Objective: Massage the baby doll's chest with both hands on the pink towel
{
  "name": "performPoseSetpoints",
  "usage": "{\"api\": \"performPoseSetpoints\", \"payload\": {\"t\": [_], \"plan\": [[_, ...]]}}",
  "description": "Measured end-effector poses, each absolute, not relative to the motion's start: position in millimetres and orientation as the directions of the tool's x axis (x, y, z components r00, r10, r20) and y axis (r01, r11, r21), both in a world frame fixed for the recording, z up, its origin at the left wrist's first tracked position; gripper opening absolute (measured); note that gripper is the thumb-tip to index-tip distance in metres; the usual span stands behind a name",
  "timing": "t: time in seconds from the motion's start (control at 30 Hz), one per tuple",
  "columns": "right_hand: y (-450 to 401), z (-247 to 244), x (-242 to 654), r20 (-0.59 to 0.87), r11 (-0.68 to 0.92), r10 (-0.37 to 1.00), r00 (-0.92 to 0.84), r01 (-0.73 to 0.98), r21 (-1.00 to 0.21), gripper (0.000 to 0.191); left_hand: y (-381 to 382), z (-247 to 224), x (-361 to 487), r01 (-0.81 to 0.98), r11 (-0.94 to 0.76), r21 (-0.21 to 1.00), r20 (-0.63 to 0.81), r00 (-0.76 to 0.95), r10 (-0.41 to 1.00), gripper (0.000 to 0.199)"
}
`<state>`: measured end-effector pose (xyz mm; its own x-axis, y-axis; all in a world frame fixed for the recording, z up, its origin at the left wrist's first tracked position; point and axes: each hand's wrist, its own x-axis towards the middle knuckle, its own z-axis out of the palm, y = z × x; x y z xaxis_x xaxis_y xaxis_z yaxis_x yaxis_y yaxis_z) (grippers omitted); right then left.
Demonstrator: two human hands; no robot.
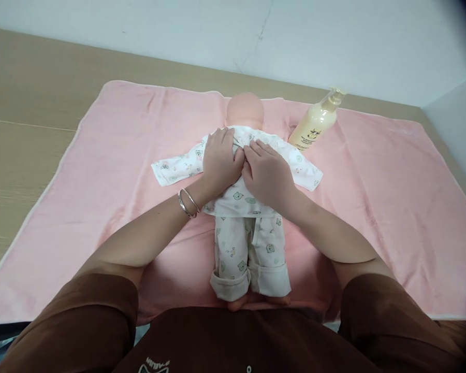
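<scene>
A baby doll [245,110] lies on a pink blanket, the smooth back of its head showing and its feet toward me. It wears a white printed top [236,201] with both sleeves spread sideways, and matching trousers [233,246] with rolled cuffs. My left hand [222,159] rests flat on the left side of the upper back, a silver bangle at the wrist. Against the right side of the back lies my right hand [267,173], fingers extended. The thumbs meet near the middle. Neither hand holds anything.
Right of the doll's head, a pale yellow pump bottle [314,122] stands tilted in view on the pink blanket [392,197]. The blanket covers much of a wooden surface [27,103]. A white wall [178,31] rises behind.
</scene>
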<state>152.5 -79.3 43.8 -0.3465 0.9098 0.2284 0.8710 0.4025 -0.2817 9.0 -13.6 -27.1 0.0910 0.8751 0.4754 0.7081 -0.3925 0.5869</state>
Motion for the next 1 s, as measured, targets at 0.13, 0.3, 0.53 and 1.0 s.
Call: {"api": "performPoseSetpoints", "payload": {"t": [0.13, 0.3, 0.53, 1.0], "plan": [[-68.4, 47.9, 157.8, 0.35, 0.454, 0.871, -0.346, 0.838, -0.303, 0.05, -14.1, -29.2, 9.1, 0.693, -0.339, 0.636, 0.437, 0.039, 0.898, 0.055], [-37.5, 29.4, 162.4, 0.229, 0.422, 0.902, -0.366, 0.861, -0.286, 0.053, -10.9, -34.8, 7.2, 0.662, -0.411, 0.627, 0.488, 0.078, 0.87, 0.058], [-32.6, 25.2, 165.2, 0.26, 0.436, 0.894, -0.365, 0.844, -0.312, 0.054, -11.5, -33.9, 7.4, 0.657, -0.412, 0.631, 0.493, 0.07, 0.867, 0.054], [-40.1, 29.1, 163.4, 0.321, 0.435, 0.884, -0.339, 0.848, -0.303, 0.05, -17.8, -28.2, 8.9, 0.615, -0.386, 0.687, 0.475, 0.021, 0.88, 0.064]]}}
